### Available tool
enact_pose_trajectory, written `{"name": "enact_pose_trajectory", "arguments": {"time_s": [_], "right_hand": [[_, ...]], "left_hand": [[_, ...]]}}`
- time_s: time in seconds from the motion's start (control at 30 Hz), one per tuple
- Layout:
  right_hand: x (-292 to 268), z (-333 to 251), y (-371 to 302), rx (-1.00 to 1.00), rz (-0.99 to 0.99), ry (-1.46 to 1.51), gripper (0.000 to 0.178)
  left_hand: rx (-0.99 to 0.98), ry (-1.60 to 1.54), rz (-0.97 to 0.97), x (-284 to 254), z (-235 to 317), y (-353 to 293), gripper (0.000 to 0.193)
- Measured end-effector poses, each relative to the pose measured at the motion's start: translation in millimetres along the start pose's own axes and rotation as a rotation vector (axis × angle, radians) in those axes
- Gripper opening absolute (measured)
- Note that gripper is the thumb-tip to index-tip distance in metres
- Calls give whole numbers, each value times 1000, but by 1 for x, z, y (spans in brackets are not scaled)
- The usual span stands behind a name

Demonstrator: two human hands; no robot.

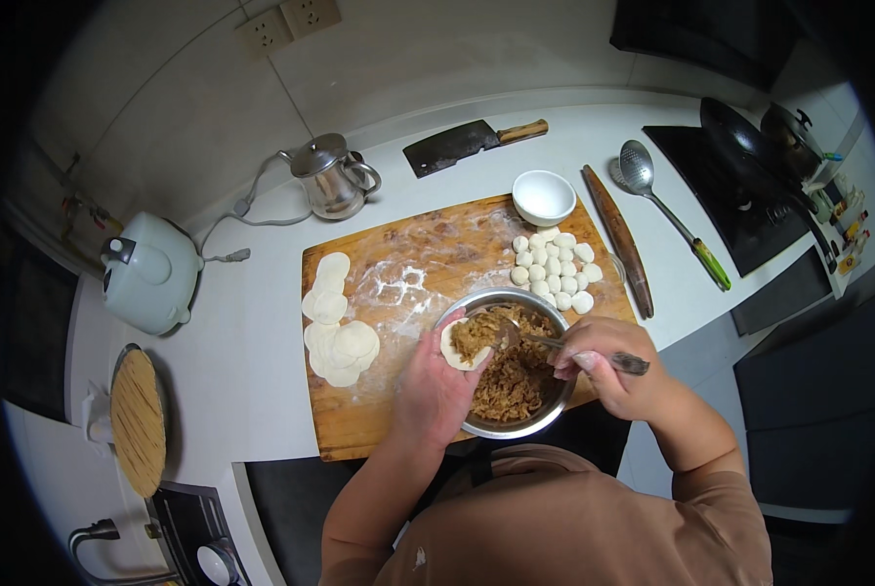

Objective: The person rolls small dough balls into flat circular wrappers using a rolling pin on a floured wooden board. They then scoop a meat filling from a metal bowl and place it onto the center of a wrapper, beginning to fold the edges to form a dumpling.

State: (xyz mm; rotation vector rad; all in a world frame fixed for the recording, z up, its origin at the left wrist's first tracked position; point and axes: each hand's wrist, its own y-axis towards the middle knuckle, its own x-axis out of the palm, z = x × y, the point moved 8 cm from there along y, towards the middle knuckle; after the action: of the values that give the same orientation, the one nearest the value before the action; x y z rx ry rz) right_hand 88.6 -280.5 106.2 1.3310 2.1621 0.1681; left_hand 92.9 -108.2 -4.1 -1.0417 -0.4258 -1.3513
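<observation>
A round dumpling wrapper [450, 354] lies in my left hand [432, 389], whose fingers curl round its edge over the left rim of a steel bowl [553, 418]. Brown minced filling [474, 335] is heaped on the wrapper, and more filling [516, 381] lies in the bowl. My right hand [608, 363] grips a spoon [545, 341] by its dark handle; the spoon's tip meets the filling on the wrapper. Flat rolled wrappers [344, 350] overlap at the board's left. Several small dough balls [553, 269] cluster at its upper right.
The bowl stands on a floured wooden board [437, 234]. Beyond it are a white bowl [544, 197], cleaver [452, 146] and steel kettle [332, 181]. A rolling pin [618, 239], skimmer [667, 210] and black stove [726, 195] are to the right; a pale appliance [151, 275] stands left.
</observation>
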Motion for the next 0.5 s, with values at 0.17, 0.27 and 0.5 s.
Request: {"name": "enact_pose_trajectory", "arguments": {"time_s": [0.17, 0.27, 0.5], "right_hand": [[-19, -6, -8, -11, 84, 11, 20], [-24, 1, -13, 42, 123, 46, 21], [-20, 27, -23, 154, 208, 312, 28]], "left_hand": [[24, -74, 11, -5, 5, 3, 48], [31, -79, -2, -8, 6, 3, 48], [63, -67, -3, -10, 9, 1, 49]]}}
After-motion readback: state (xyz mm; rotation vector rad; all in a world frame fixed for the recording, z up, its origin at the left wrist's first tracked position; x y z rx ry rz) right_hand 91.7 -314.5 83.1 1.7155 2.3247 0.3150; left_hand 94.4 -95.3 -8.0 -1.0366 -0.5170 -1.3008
